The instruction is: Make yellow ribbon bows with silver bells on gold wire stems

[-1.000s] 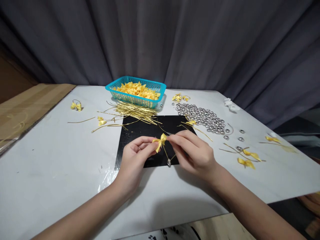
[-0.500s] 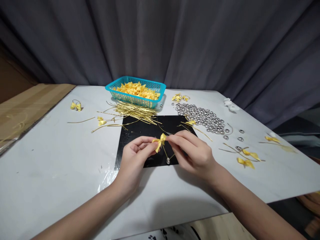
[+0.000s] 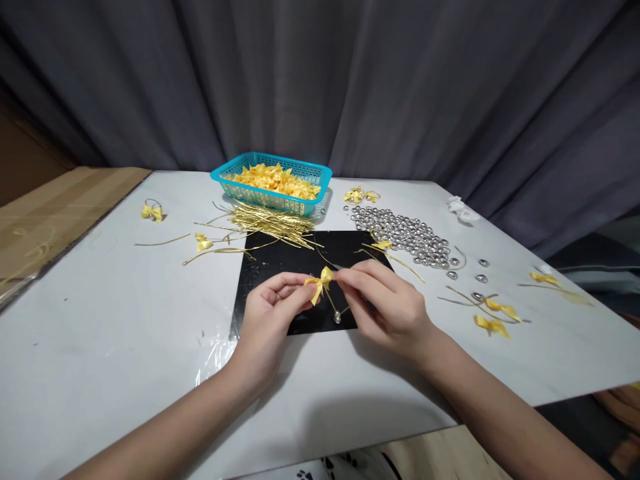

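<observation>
A small yellow ribbon bow [image 3: 321,282] is pinched between both hands over the black mat [image 3: 280,257]. My left hand [image 3: 270,319] grips it from the left with thumb and fingers closed. From the right, my right hand [image 3: 387,305] pinches at the bow's knot. A thin gold wire with a small silver bead [image 3: 337,317] hangs below the bow, between the hands.
A teal basket [image 3: 273,175] of yellow bows stands at the back. In front of it lies a heap of gold wires [image 3: 265,223], and silver beads [image 3: 407,233] are spread to its right. Loose bows [image 3: 493,317] lie on the right, one more bow [image 3: 151,212] at far left.
The hanging bead and wire have shifted slightly below the bow. Both hands stay where they were, still pinching the bow.
</observation>
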`<act>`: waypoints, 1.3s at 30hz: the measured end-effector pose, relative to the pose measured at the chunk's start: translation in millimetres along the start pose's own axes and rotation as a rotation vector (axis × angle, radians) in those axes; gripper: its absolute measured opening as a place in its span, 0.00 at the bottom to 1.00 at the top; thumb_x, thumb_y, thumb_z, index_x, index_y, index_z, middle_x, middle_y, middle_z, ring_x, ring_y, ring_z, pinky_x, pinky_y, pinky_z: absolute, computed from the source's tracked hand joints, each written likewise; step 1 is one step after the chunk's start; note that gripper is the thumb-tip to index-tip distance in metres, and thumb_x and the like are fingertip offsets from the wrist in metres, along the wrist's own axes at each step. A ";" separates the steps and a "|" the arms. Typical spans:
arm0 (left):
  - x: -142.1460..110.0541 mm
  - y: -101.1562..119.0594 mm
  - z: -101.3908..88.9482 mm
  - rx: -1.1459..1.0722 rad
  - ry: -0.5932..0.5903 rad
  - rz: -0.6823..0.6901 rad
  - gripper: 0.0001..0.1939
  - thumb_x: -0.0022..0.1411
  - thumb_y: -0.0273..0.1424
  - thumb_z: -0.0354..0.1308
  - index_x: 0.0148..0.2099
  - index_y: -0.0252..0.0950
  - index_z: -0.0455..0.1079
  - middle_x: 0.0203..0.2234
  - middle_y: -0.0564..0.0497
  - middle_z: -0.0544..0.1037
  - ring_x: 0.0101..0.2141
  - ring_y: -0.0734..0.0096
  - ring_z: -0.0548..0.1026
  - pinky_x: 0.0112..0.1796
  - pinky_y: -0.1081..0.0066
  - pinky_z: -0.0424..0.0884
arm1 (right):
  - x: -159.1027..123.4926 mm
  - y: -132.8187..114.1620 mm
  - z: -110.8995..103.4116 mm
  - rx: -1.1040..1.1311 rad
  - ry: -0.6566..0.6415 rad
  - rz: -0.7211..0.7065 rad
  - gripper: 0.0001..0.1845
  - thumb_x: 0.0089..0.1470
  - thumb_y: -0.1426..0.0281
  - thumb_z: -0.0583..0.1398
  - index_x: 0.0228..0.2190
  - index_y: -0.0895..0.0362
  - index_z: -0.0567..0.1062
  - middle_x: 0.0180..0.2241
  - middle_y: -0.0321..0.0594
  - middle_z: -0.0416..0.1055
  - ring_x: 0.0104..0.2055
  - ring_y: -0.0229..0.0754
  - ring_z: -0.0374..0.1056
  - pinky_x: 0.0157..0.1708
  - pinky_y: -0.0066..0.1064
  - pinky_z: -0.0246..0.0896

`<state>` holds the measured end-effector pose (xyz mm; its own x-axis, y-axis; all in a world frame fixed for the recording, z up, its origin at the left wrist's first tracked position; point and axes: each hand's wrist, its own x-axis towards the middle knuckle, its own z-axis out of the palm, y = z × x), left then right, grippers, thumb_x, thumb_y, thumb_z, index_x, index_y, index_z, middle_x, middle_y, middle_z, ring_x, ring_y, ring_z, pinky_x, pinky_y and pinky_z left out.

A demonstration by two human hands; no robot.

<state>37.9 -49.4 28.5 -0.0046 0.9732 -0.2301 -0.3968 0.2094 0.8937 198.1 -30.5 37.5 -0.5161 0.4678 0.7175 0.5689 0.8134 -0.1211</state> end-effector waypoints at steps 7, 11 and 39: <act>0.3 -0.7 -0.3 0.001 0.002 -0.002 0.05 0.47 0.29 0.66 0.28 0.35 0.74 0.23 0.54 0.76 0.27 0.79 0.70 0.33 0.78 0.67 | -0.9 0.8 1.1 0.015 -0.006 0.002 0.12 0.54 0.82 0.51 0.37 0.61 0.71 0.29 0.43 0.69 0.31 0.37 0.65 0.30 0.27 0.66; 0.5 -0.6 0.7 -0.006 0.003 -0.005 0.05 0.47 0.29 0.66 0.28 0.35 0.74 0.23 0.54 0.75 0.27 0.79 0.70 0.33 0.78 0.66 | -0.4 0.4 1.1 0.011 -0.005 0.005 0.11 0.54 0.81 0.51 0.36 0.61 0.71 0.29 0.43 0.69 0.30 0.37 0.65 0.29 0.27 0.66; -6.1 1.6 2.3 0.204 0.066 0.251 0.04 0.48 0.29 0.65 0.29 0.35 0.75 0.26 0.51 0.78 0.29 0.73 0.74 0.32 0.76 0.71 | -1.5 -2.5 4.5 -0.104 -0.031 -0.024 0.11 0.53 0.82 0.52 0.35 0.62 0.71 0.25 0.41 0.72 0.26 0.37 0.67 0.27 0.27 0.63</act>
<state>39.4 -54.9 32.2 -0.1415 0.9899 -0.0114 -0.1840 -0.0150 0.9828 194.6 -31.7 33.7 -0.5493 0.4600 0.6976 0.6183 0.7854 -0.0311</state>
